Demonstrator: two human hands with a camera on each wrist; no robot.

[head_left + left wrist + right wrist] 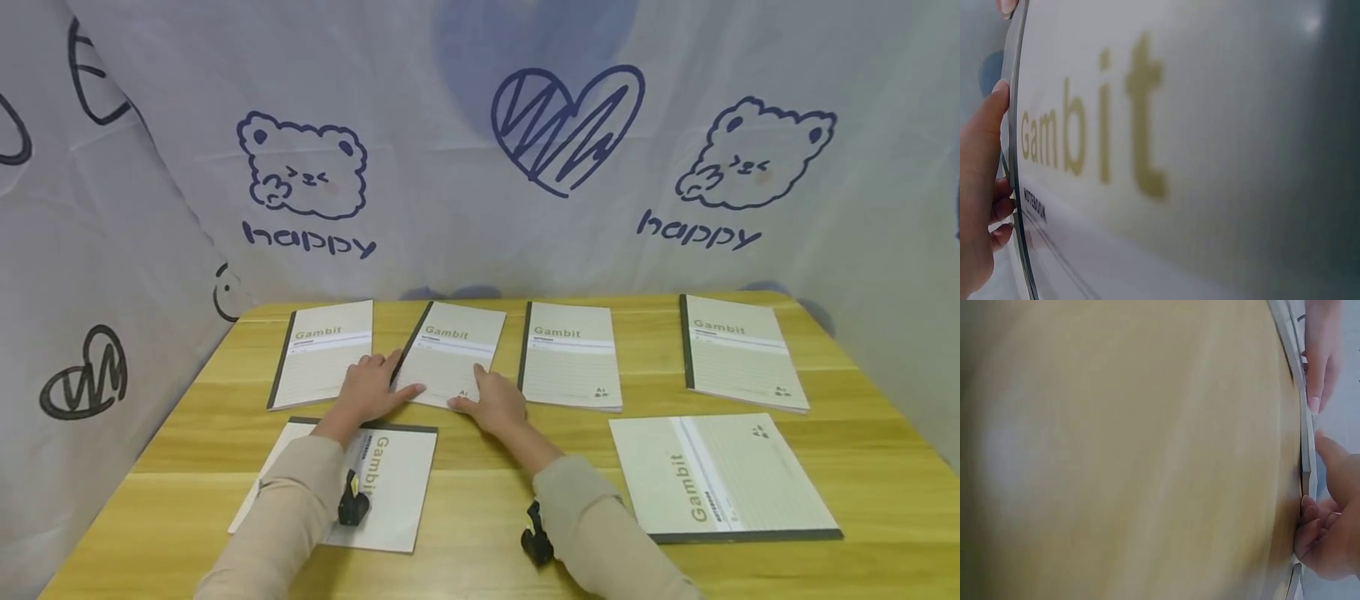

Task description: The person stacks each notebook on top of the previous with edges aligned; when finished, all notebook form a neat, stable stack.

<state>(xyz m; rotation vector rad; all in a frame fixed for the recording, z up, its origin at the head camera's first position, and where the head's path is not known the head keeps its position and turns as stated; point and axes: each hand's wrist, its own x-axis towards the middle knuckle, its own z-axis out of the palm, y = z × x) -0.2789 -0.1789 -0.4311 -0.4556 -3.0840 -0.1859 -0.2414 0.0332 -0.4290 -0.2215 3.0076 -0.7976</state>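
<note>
Back-row leftmost notebook (322, 362): gold Gambit, with small NOTEBOOK under it.
Back-row second notebook (450, 362): Gambit, plus a corner mark beginning with A, the rest too small to read.
Back-row third notebook (570, 367): Gambit, NOTEBOOK, a similar corner mark.
Back-row rightmost notebook (742, 358): Gambit, with small print below.
Front-left notebook (397, 512): Gambit and NOTEBOOK, sideways in the head view, large in the left wrist view.
Front-right notebook (727, 475): Gambit and NOTEBOOK, sideways.
Wall cloth (450, 233): happy, twice, in dark blue, under the bear drawings (303, 167).
</note>
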